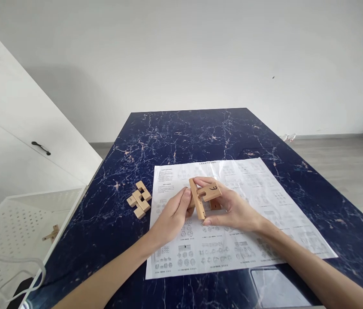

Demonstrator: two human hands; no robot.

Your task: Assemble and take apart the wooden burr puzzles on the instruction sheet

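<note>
Pinching upright bar [197,201] at centre of frame w/ L hand [171,215]: grip narrow, bunched tight at bar's L edge. Spanning same bar top to bottom w/ R hand [237,210]: grip wider, cupped round marked block [212,191] plus darker block [215,205] just below. Seemingly butted up to bar, approx. crosswise, w/ open gap betw.; can't tell if slotted or only touching. Looks partway, at a guess: approx. 2-3 pcs brought tog. in hands, w/o visibly closed joint. Not in hand, mid-left of frame: wooden cluster [143,207] on tabletop [181,133], incl. notched pcs touching; can't tell whether interlocked. Also apart, lower left: loose wooden pc [51,234] inside white bin [20,225]. Spread under hands, centre to lower right: printed sheet [281,227] w/ small diagrams, too faint to read.
</note>
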